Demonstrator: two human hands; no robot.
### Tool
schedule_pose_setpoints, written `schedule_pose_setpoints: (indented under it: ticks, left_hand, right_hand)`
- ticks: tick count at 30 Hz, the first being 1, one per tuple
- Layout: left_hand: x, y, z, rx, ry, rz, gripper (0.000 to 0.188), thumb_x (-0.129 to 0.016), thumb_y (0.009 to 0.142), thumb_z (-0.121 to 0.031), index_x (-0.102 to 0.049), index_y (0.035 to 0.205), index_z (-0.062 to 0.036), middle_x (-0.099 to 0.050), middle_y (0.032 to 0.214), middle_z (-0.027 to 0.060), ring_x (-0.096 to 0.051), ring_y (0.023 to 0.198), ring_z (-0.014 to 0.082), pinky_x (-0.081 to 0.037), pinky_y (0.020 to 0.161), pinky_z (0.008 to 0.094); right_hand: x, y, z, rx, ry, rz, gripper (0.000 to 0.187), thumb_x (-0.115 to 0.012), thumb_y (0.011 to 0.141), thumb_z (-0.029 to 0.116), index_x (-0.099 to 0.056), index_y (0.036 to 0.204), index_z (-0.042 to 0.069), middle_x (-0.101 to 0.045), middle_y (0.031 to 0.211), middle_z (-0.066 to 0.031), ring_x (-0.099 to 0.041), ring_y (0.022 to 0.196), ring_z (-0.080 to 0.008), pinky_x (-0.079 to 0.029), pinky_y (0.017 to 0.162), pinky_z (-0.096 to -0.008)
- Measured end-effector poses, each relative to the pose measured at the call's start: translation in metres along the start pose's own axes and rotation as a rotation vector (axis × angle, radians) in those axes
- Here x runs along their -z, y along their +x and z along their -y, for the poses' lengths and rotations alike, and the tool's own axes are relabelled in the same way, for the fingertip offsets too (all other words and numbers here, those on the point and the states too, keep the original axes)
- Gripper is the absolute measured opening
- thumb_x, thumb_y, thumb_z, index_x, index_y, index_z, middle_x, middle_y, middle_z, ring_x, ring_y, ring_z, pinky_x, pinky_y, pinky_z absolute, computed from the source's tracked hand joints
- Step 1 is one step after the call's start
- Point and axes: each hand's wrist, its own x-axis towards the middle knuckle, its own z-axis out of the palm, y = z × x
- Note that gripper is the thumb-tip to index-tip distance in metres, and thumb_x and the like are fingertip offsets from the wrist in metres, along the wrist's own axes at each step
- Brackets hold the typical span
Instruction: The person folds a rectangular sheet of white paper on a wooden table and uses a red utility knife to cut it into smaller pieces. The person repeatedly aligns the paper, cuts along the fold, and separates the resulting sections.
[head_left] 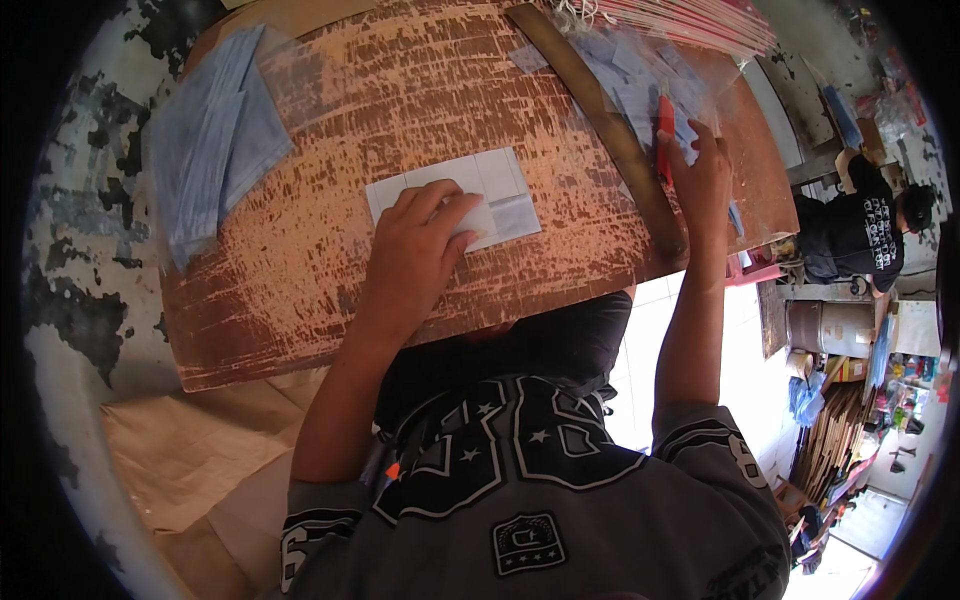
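Observation:
On the worn brown table point(330, 130), a white rectangular sheet point(495, 175) with folds or lines across it lies in front of me. My left hand point(420, 240) rests on its left part, fingers apart and slightly bent, pressing it down. A shiny grey-white strip point(516, 215) shows at the sheet's right end. Farther right, my right hand point(698, 170) has its fingers curled at a slim red tool point(665, 120), whose exact kind I cannot make out. The tool points away from me over bluish plastic pieces point(625, 80).
A long flat brown strip point(600, 120) lies between the sheet and the plastic pieces. Bluish plastic sheets point(225, 140) are stacked at the left. Red-and-white sticks or cords point(690, 25) lie at the far right. Another person point(860, 220) in black works beyond the table's right side.

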Motion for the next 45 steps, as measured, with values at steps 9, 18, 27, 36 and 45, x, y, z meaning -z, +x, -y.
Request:
schedule_pose_setpoints:
  ticks: [9,18,27,36,45]
  left_hand:
    - [0.000,0.002,0.003,0.005,0.049,0.079,0.049,-0.076,0.094,-0.016,-0.070,0.143,-0.0145,-0.061,0.128,0.0061,-0.059,0.114,0.0270,-0.049,0.104,0.0442]
    - [0.000,0.000,0.003,-0.009,0.042,0.063,0.049,-0.075,0.095,-0.017,-0.071,0.144,-0.0156,-0.060,0.128,0.0053,-0.059,0.111,0.0265,-0.049,0.102,0.0441]
    - [-0.002,0.001,0.006,0.021,0.012,0.081,0.050,-0.076,0.094,-0.016,-0.071,0.144,-0.0154,-0.059,0.127,0.0048,-0.058,0.110,0.0262,-0.048,0.101,0.0440]
    - [-0.007,-0.003,0.008,0.049,0.014,0.063,0.052,-0.079,0.092,-0.016,-0.071,0.143,-0.0196,-0.058,0.129,0.0047,-0.058,0.115,0.0264,-0.044,0.105,0.0490]
    - [-0.012,-0.007,0.013,-0.002,0.065,0.021,0.047,-0.076,0.096,-0.019,-0.071,0.143,-0.0218,-0.057,0.129,0.0038,-0.058,0.122,0.0264,-0.025,0.129,0.0662]
  right_hand:
    - [-0.006,0.017,-0.005,-0.050,0.151,0.227,0.047,-0.083,0.092,0.043,-0.078,0.120,0.005,-0.079,0.092,-0.0156,-0.077,0.084,-0.0344,-0.058,0.077,-0.0451]
    - [-0.017,0.033,-0.042,-0.354,0.605,0.308,0.039,-0.073,0.097,0.026,-0.077,0.126,0.001,-0.074,0.085,-0.0069,-0.070,0.076,-0.0152,-0.056,0.070,-0.0330]
    - [0.020,0.025,-0.010,-0.657,1.575,0.422,0.042,-0.059,0.111,0.015,-0.058,0.147,-0.006,-0.061,0.100,-0.0046,-0.053,0.073,-0.0097,-0.044,0.062,-0.0247]
    - [0.050,-0.013,0.038,-0.411,1.819,0.741,0.051,-0.071,0.107,0.023,-0.052,0.146,-0.004,-0.051,0.096,-0.0005,-0.043,0.062,-0.0033,-0.033,0.051,-0.0201]
    - [0.058,-0.026,0.058,-0.366,1.847,0.785,0.057,-0.075,0.102,0.027,-0.056,0.146,-0.006,-0.052,0.086,0.0001,-0.047,0.062,-0.0063,-0.036,0.049,-0.0206]
